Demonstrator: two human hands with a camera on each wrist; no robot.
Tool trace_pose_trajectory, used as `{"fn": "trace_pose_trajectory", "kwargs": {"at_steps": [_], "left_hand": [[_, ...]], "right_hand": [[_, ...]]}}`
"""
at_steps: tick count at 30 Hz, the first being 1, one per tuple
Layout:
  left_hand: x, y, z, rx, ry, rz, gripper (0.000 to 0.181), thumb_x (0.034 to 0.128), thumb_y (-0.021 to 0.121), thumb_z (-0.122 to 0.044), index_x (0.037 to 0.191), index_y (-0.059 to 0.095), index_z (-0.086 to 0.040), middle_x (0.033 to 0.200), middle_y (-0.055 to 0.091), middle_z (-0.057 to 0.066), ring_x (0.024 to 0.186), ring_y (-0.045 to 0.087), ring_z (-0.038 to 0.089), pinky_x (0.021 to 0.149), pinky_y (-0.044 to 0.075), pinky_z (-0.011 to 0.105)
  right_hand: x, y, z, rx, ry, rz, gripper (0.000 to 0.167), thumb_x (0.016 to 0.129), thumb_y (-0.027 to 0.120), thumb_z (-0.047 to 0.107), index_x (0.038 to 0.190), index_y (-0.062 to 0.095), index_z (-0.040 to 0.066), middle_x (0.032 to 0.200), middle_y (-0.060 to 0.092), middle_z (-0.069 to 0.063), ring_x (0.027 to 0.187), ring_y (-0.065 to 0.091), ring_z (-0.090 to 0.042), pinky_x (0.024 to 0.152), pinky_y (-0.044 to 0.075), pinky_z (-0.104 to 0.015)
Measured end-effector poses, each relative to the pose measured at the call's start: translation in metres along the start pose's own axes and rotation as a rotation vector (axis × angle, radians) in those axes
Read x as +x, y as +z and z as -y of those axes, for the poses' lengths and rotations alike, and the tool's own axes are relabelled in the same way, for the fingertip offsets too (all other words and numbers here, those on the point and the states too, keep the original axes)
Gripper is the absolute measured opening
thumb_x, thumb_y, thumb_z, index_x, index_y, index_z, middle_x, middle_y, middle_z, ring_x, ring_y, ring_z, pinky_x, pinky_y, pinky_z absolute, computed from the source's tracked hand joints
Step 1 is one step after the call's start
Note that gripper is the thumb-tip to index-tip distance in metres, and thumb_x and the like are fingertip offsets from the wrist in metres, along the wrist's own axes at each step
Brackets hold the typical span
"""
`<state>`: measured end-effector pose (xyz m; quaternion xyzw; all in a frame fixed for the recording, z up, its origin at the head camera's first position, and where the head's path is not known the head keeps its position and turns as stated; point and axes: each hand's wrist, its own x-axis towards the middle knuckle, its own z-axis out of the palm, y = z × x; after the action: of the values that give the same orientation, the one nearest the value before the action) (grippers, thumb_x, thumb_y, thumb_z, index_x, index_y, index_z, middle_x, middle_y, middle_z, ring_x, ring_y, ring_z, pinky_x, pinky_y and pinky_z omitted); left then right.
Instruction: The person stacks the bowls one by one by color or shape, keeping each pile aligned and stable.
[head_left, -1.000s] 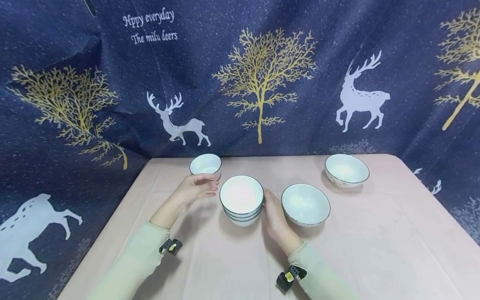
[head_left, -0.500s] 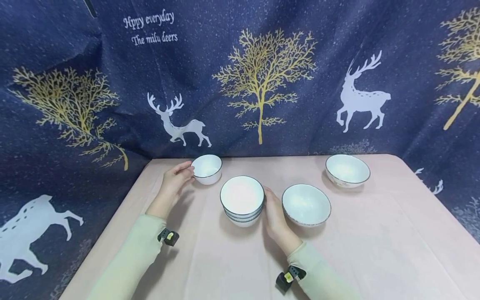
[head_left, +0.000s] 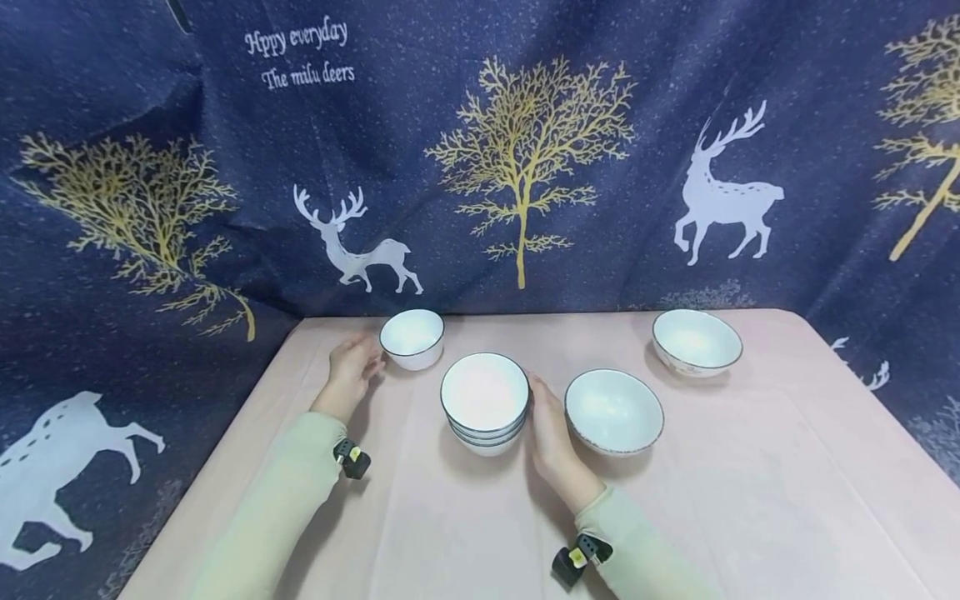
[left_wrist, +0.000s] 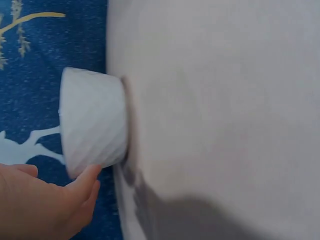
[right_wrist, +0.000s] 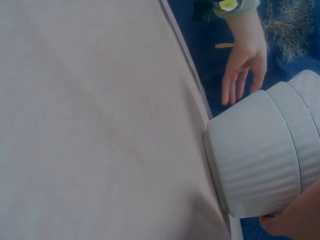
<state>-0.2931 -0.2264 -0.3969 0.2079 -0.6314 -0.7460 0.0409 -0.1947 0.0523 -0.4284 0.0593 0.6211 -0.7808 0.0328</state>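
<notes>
A small white bowl with a dark rim (head_left: 412,337) stands at the back left of the table. My left hand (head_left: 351,371) is just left of it with fingers extended and nothing held. In the left wrist view, the fingers of the left hand (left_wrist: 55,202) appear at the near side of the bowl (left_wrist: 95,122); contact is hard to tell. Several similar bowls form a nested stack (head_left: 484,404) in the middle. Against the right side of this stack rests my right hand (head_left: 551,437), fingers fairly straight along it. The right wrist view shows the stack's ribbed outer wall (right_wrist: 255,155).
A wider bowl with a speckled rim (head_left: 613,412) stands close to the right of my right hand. Another wide bowl (head_left: 696,342) sits at the back right. The pink-covered table (head_left: 450,533) ends at a dark blue curtain (head_left: 585,275) printed with deer and trees.
My left hand has moved left, from in front of the small bowl to its left side, then drawn slightly down from its rim. The right hand and all bowls look unmoved.
</notes>
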Motion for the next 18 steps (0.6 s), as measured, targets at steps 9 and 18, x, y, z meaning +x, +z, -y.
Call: {"fn": "trace_pose_trajectory", "kwargs": {"at_steps": [9, 18], "left_hand": [[0.008, 0.014, 0.012, 0.076, -0.069, 0.011, 0.056, 0.1007, 0.047, -0.016, 0.151, 0.025, -0.002, 0.141, 0.041, 0.022, 0.126, 0.046, 0.029, 0.103, 0.05, 0.035], [0.012, 0.023, 0.018, 0.048, -0.095, -0.009, 0.051, 0.0999, 0.047, -0.01, 0.148, 0.032, 0.001, 0.129, 0.046, 0.022, 0.115, 0.05, 0.028, 0.102, 0.05, 0.04]], "right_hand": [[0.0, 0.0, -0.002, -0.018, 0.008, -0.003, 0.056, 0.105, 0.027, 0.037, 0.149, 0.03, 0.003, 0.159, 0.017, -0.011, 0.147, 0.01, -0.026, 0.123, 0.01, -0.042], [0.002, -0.001, -0.002, -0.023, 0.007, -0.003, 0.056, 0.104, 0.027, 0.04, 0.149, 0.033, 0.006, 0.16, 0.017, -0.009, 0.147, 0.01, -0.024, 0.123, 0.009, -0.041]]}}
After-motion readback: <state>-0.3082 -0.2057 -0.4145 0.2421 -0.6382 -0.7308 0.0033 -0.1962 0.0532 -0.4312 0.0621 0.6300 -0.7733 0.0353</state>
